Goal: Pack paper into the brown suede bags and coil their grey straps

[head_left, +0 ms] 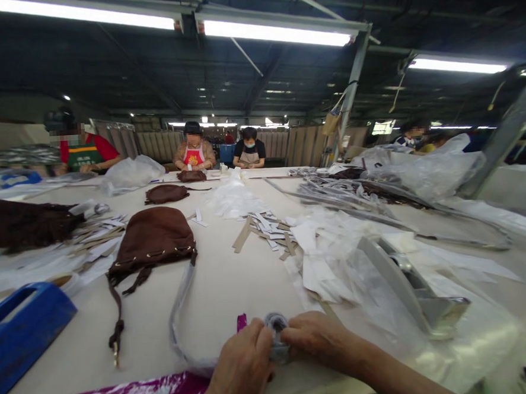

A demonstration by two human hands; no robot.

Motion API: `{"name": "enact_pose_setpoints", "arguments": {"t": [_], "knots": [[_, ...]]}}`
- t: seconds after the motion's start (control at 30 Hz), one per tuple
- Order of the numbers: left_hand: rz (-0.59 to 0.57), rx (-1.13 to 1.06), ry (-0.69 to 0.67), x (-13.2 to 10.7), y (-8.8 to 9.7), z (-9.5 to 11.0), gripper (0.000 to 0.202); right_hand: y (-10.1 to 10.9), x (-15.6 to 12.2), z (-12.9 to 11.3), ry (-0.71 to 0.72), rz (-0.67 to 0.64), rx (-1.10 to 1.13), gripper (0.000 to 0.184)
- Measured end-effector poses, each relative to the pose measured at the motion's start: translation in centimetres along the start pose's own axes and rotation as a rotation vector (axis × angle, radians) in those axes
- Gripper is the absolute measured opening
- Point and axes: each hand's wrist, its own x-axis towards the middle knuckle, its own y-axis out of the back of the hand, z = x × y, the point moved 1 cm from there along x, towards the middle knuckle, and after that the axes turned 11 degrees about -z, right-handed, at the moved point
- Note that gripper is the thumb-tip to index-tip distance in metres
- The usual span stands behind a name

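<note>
Grey roll [277,337] held up front, your left hand [240,365] and right hand [316,336] both closed on it, low over the tabletop [224,294], just beside a grey strap [176,327], with a brown bag [152,239] farther up!

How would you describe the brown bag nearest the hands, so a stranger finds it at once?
On the long cream work table, left of the person's left hand, lies a brown suede bag. Unlike the crumpled brown heap to its left, it lies flat, its long dark strap trailing toward the person.
</note>
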Motion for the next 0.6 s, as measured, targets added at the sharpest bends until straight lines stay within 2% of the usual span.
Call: {"name": "enact_pose_setpoints", "arguments": {"t": [0.1, 0.17, 0.3, 0.37, 0.47, 0.6], "knots": [[-0.099, 0.044, 0.008, -0.5, 0.5, -1.4, 0.012, 0.3, -0.2, -0.1, 0.002, 0.008, 0.011, 0.013], [-0.096, 0.085, -0.061, -0.4, 1.2, -2.1, 0.004, 0.4, -0.2, -0.1, 0.020, 0.013, 0.014, 0.014], [0.026, 0.157, -0.426, 0.3, 3.5, -2.5, 0.014, 0.7, 0.0, 0.3, 0.084, 0.007, 0.051, 0.012], [0.018, 0.188, -0.554, 0.4, 4.4, -2.4, 0.015, 0.8, 0.0, 0.5, 0.117, 0.005, 0.100, 0.009], [-0.019, 0.190, -0.603, 0.3, 4.8, -2.5, 0.015, 0.9, -0.1, 0.9, 0.131, 0.011, 0.167, 0.008], [-0.020, 0.125, -0.616, 0.8, 4.1, -3.5, 0.017, 0.7, -0.1, 1.1, 0.154, -0.001, 0.150, 0.015]]}}
